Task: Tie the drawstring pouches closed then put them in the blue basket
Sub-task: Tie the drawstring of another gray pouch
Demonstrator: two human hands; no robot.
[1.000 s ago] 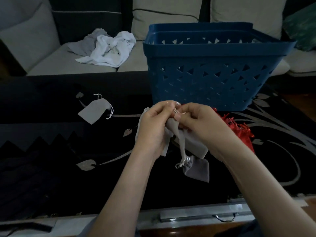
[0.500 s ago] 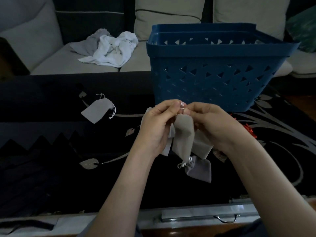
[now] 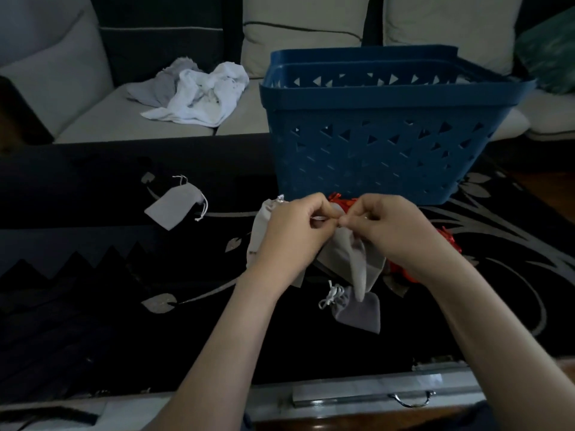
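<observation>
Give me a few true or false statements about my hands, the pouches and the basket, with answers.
1. Both the left hand and the right hand pinch the drawstring of the held grey pouch. True.
2. The basket lies tipped on its side. False: the blue basket stands upright beyond the hands.
3. A flat grey pouch lies alone on the table, left of the hands. True.
4. Red pouches sit inside the basket. False: the red pouches in view lie on the table before it.
5. A white cloth lies on the table. False: the white cloth lies on the sofa.
</observation>
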